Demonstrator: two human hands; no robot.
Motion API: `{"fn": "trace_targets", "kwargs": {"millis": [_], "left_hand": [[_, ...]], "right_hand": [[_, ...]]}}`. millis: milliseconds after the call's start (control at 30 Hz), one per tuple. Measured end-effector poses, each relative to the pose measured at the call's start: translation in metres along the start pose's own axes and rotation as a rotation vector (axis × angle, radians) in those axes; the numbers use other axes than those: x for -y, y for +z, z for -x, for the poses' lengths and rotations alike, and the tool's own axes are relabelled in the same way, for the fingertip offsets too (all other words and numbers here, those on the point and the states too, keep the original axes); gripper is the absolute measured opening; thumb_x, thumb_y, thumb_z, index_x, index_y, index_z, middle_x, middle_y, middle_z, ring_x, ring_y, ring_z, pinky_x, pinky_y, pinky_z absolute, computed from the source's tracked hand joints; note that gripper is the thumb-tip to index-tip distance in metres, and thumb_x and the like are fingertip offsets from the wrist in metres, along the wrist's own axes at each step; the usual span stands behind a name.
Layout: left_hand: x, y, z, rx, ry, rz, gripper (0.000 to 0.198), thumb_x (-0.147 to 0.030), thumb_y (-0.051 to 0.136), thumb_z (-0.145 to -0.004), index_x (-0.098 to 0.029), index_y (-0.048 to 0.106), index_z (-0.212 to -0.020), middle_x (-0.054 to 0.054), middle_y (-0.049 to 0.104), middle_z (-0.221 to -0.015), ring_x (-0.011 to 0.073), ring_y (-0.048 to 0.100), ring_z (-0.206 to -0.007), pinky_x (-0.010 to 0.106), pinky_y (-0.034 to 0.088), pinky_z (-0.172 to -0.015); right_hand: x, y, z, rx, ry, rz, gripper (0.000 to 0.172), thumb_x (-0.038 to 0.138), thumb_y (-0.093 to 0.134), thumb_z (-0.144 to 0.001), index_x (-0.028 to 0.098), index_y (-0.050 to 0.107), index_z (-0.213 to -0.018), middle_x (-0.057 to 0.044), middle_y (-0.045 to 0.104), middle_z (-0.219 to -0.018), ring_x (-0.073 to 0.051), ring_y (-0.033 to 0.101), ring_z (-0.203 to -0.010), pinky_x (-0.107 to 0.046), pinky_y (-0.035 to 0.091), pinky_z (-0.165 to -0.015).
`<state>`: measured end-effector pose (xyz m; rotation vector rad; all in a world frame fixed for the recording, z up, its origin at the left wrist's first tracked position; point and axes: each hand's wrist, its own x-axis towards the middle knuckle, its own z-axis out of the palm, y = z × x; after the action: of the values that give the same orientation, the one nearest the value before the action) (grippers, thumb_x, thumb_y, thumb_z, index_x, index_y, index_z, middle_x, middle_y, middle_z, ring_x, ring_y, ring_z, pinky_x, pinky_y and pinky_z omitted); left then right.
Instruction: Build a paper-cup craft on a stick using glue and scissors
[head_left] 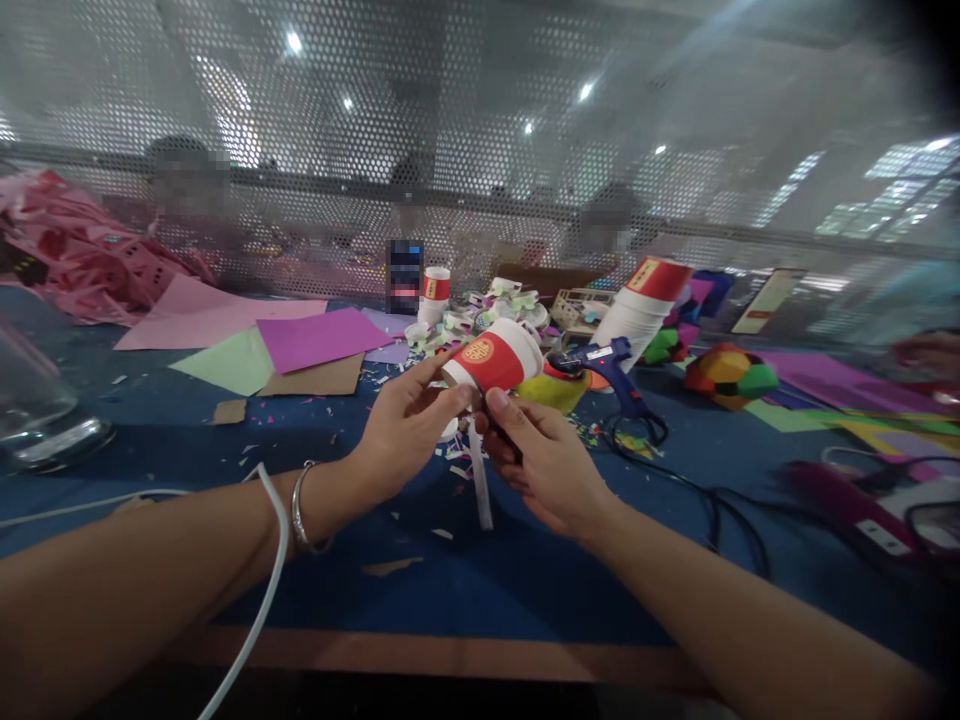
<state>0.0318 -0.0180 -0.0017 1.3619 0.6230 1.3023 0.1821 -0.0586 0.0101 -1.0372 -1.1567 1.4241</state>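
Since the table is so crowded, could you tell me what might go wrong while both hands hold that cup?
The white strip hanging below the paper cup could snag or tear. The white cable across the left forearm might drag. The glue gun close behind could get knocked.

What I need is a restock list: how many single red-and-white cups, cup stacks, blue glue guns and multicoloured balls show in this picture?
Single red-and-white cups: 2, the held cup and the back cup
Cup stacks: 1, the cup stack
Blue glue guns: 1, the glue gun
Multicoloured balls: 1, the ball
Total: 5
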Motion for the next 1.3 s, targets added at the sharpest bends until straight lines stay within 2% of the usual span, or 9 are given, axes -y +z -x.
{"fn": "trace_targets", "kwargs": {"millis": [133, 267, 367, 567, 767, 900, 1000, 1167, 1300], "left_hand": [[0.000, 0.001, 0.002, -0.001, 0.016, -0.005, 0.035, -0.031, 0.066, -0.088, -0.017, 0.068, -0.121, 0.007, 0.071, -0.095, 0.0168, 0.067, -0.082, 0.034, 0.059, -0.080], [-0.001, 0.000, 0.003, 0.016, 0.049, -0.075, 0.040, -0.033, 0.067, -0.089, -0.019, 0.066, -0.126, 0.004, 0.070, -0.087, 0.0169, 0.066, -0.078, 0.032, 0.057, -0.072], [-0.002, -0.002, 0.005, 0.010, 0.060, -0.119, 0.035, -0.036, 0.068, -0.090, -0.021, 0.069, -0.121, 0.004, 0.070, -0.085, 0.0163, 0.065, -0.074, 0.031, 0.057, -0.067], [-0.005, -0.001, 0.007, 0.006, 0.117, -0.117, 0.038, -0.033, 0.070, -0.091, -0.022, 0.068, -0.127, 0.003, 0.070, -0.089, 0.0164, 0.066, -0.079, 0.034, 0.061, -0.080], [-0.009, 0.001, 0.011, -0.024, 0.183, -0.237, 0.043, -0.028, 0.069, -0.090, -0.021, 0.066, -0.133, 0.003, 0.072, -0.084, 0.0187, 0.069, -0.082, 0.032, 0.062, -0.076], [-0.013, -0.001, 0.011, -0.023, 0.266, -0.308, 0.045, -0.025, 0.069, -0.090, -0.020, 0.065, -0.134, 0.008, 0.075, -0.107, 0.0203, 0.072, -0.091, 0.033, 0.063, -0.081], [-0.012, -0.004, 0.008, -0.024, 0.311, -0.372, 0.045, -0.025, 0.070, -0.089, -0.021, 0.066, -0.134, 0.011, 0.070, -0.126, 0.0213, 0.070, -0.098, 0.034, 0.063, -0.086], [-0.002, -0.006, 0.002, 0.032, 0.091, -0.288, 0.046, -0.035, 0.068, -0.091, -0.018, 0.067, -0.134, 0.006, 0.072, -0.091, 0.0171, 0.066, -0.076, 0.032, 0.060, -0.071], [0.000, -0.005, 0.002, 0.040, 0.034, -0.181, 0.044, -0.036, 0.068, -0.091, -0.021, 0.068, -0.132, 0.004, 0.070, -0.088, 0.0152, 0.064, -0.074, 0.031, 0.059, -0.072]], "right_hand": [[-0.001, 0.001, 0.002, -0.006, -0.009, -0.009, 0.052, 0.066, 0.077, -0.078, 0.018, 0.059, -0.074, 0.008, 0.036, -0.053, -0.003, 0.025, -0.043, -0.018, 0.013, -0.039], [-0.001, 0.001, 0.003, 0.003, -0.034, 0.000, 0.051, 0.066, 0.076, -0.079, 0.018, 0.059, -0.072, 0.008, 0.035, -0.054, -0.005, 0.025, -0.045, -0.020, 0.011, -0.039], [-0.001, 0.001, 0.004, 0.010, -0.059, -0.009, 0.050, 0.064, 0.077, -0.079, 0.018, 0.058, -0.071, 0.007, 0.034, -0.056, -0.005, 0.025, -0.048, -0.020, 0.011, -0.039], [-0.001, -0.001, 0.005, 0.031, -0.109, 0.006, 0.049, 0.061, 0.074, -0.084, 0.019, 0.055, -0.069, 0.006, 0.034, -0.059, -0.006, 0.025, -0.049, -0.021, 0.013, -0.040], [-0.005, -0.001, 0.006, 0.020, -0.157, 0.054, 0.049, 0.062, 0.069, -0.088, 0.020, 0.055, -0.069, 0.006, 0.034, -0.056, -0.007, 0.028, -0.047, -0.022, 0.014, -0.040], [-0.006, -0.002, 0.005, 0.021, -0.188, 0.087, 0.050, 0.062, 0.068, -0.088, 0.020, 0.053, -0.067, 0.006, 0.035, -0.056, -0.007, 0.028, -0.047, -0.023, 0.015, -0.040], [-0.008, -0.005, 0.003, 0.018, -0.201, 0.115, 0.050, 0.062, 0.067, -0.089, 0.020, 0.052, -0.067, 0.006, 0.036, -0.057, -0.007, 0.029, -0.048, -0.023, 0.017, -0.041], [-0.009, -0.007, -0.002, -0.001, -0.146, 0.091, 0.050, 0.064, 0.070, -0.086, 0.020, 0.052, -0.069, 0.007, 0.034, -0.057, -0.006, 0.026, -0.048, -0.022, 0.015, -0.041], [-0.009, -0.006, -0.002, -0.019, -0.157, 0.113, 0.052, 0.065, 0.070, -0.086, 0.019, 0.052, -0.068, 0.007, 0.036, -0.057, -0.006, 0.027, -0.048, -0.022, 0.014, -0.041]]}}
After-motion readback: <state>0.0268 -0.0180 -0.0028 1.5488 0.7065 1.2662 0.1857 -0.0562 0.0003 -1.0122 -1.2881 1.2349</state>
